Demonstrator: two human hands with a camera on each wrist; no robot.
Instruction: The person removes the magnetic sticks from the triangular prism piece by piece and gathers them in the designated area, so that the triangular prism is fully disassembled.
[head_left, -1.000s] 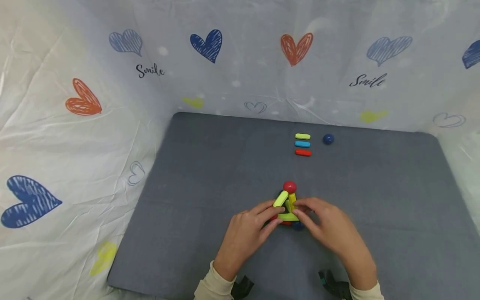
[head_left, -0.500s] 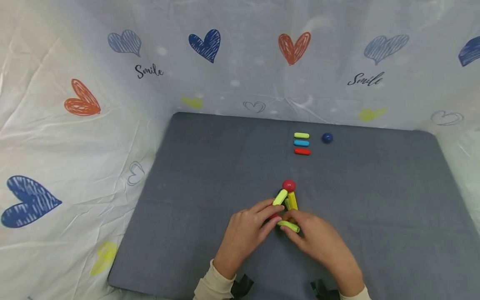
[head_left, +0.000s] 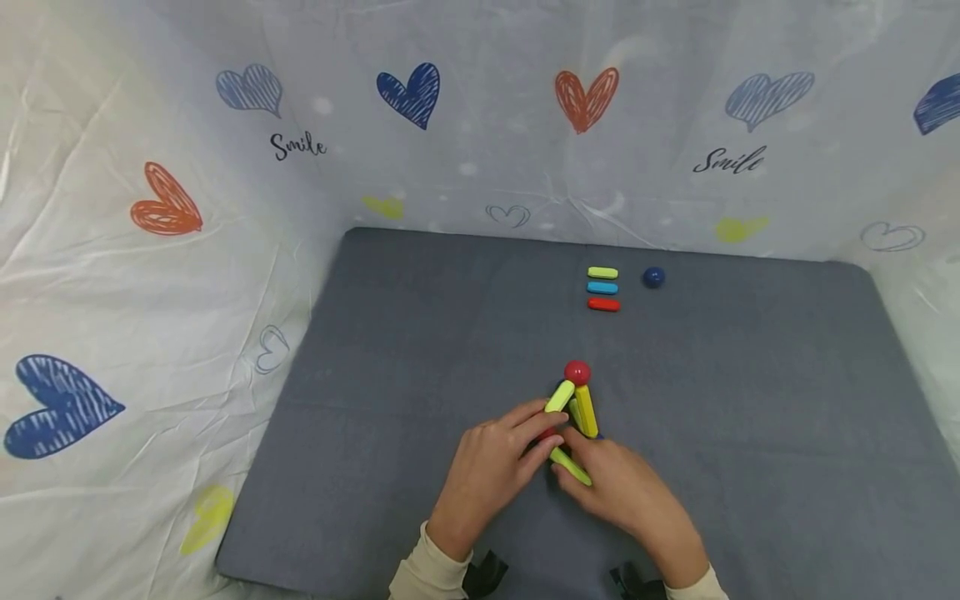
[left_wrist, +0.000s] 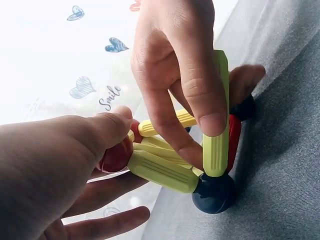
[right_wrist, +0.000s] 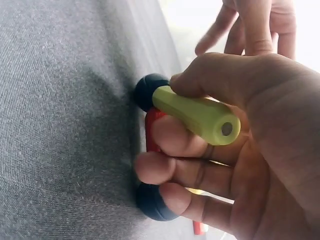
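Magnetic sticks and balls form a small frame between the hands. My left hand [head_left: 487, 467] grips a red ball [left_wrist: 116, 157] at its near corner, thumb on top. The thumb and fingers of my right hand [head_left: 626, 487] pinch a light green magnetic stick [left_wrist: 217, 152]. One end of that stick sits at a dark blue ball [left_wrist: 215, 192]; its other end [right_wrist: 226, 129] points free. A red stick [right_wrist: 152, 131] runs low between this ball and another blue ball [right_wrist: 156, 202]. At the frame's far end are a red ball [head_left: 577, 372] and a yellow stick [head_left: 587, 411].
Farther back on the grey mat [head_left: 420, 333] lie a light green stick [head_left: 603, 272], a blue stick [head_left: 602, 287] and a red stick [head_left: 603, 305] in a stack of rows. A loose dark blue ball [head_left: 654, 277] is beside them. A heart-printed sheet [head_left: 480, 125] hangs behind.
My right hand has moved left and toward the person, swinging the free end of the green stick away from the frame's right side. The left hand stays in place.
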